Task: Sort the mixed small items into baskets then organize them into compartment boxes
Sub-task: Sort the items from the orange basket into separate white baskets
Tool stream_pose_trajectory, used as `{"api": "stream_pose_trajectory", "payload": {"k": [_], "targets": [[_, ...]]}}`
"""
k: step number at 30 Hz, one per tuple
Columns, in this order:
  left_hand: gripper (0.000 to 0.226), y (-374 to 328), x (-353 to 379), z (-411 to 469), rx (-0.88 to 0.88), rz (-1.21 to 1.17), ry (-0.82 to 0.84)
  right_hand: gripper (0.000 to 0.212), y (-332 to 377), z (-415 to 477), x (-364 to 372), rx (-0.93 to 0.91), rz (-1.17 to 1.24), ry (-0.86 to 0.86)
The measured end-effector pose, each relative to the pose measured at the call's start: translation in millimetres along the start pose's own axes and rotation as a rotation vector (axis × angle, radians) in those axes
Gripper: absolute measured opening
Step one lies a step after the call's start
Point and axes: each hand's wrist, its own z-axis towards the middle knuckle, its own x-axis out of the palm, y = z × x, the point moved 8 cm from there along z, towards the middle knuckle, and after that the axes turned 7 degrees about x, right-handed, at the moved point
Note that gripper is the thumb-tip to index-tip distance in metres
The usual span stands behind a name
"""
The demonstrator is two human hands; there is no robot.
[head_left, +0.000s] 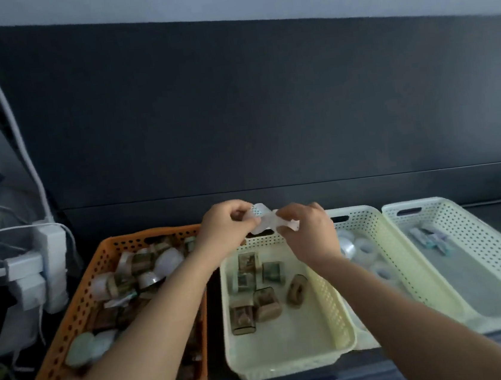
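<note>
Sorting stage: the orange basket (142, 235), left of the cream basket (279, 367), holds the mixed items (134, 275). Over the cream basket's far rim, left hand (225, 227) and right hand (307, 233) share a pinching grip on a translucent white piece (262, 219) — next, probably part it, then bin it.

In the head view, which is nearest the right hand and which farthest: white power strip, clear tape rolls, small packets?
1. Clear tape rolls, just right of the right hand.
2. Small packets, in the far-right basket.
3. White power strip, far left.
</note>
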Motion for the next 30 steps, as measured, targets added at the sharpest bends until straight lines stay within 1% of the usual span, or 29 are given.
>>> {"api": "stream_pose_trajectory", "payload": {"k": [2,5,8,11,15,18,20,22,25,30], "targets": [[0.015,-19,36,7,0.061,0.061,0.044,0.028,-34,5,-21,0.049,-0.035,-0.011],[0.019,-42,90,13,0.139,0.178,0.111,0.024,-82,10,-46,0.111,-0.082,0.003],[0.018,-60,137,15,0.249,0.420,0.150,0.023,-121,12,-60,0.136,-0.129,0.060],[0.019,-67,175,16,0.339,0.692,0.240,0.022,-151,10,-63,0.156,-0.226,0.119],[0.024,-51,205,17,0.305,0.881,0.353,0.024,-174,1,-53,0.117,-0.332,0.214],[0.031,-44,210,16,0.314,1.021,0.360,0.022,-179,1,-43,0.068,-0.364,0.273],[0.029,-43,207,16,0.341,1.080,0.353,0.021,-175,6,-41,0.036,-0.366,0.274],[0.025,-43,200,15,0.333,1.069,0.340,0.023,-168,11,-40,0.001,-0.350,0.243],[0.028,-42,181,11,0.297,1.002,0.288,0.027,-151,14,-33,-0.061,-0.321,0.231],[0.028,-39,123,-2,0.244,0.974,0.110,0.039,-98,13,-12,-0.180,-0.208,0.239]]}}
